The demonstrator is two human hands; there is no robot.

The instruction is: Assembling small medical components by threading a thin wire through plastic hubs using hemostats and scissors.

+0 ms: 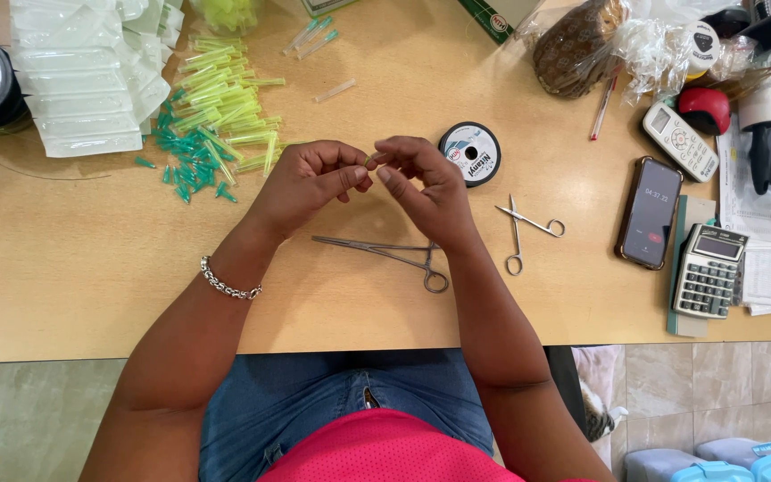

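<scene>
My left hand [310, 178] and my right hand [426, 183] meet fingertip to fingertip above the wooden table [91, 259]. Between the pinched fingers shows a tiny yellow-green piece [370, 161], held from both sides; its exact shape is too small to tell. A silver chain bracelet [227, 284] sits on my left wrist. Just below my hands lie long metal forceps [385, 253], and small scissors [525, 230] rest to the right of my right wrist. A small spool of thread [471, 153] lies flat right behind my right hand.
A heap of yellow-green and teal needle caps [216, 116] lies left of my hands beside stacked clear blister packs [82, 71]. At the right are a phone [649, 212], a calculator [711, 270], a white remote [680, 141], papers and bagged items [582, 45].
</scene>
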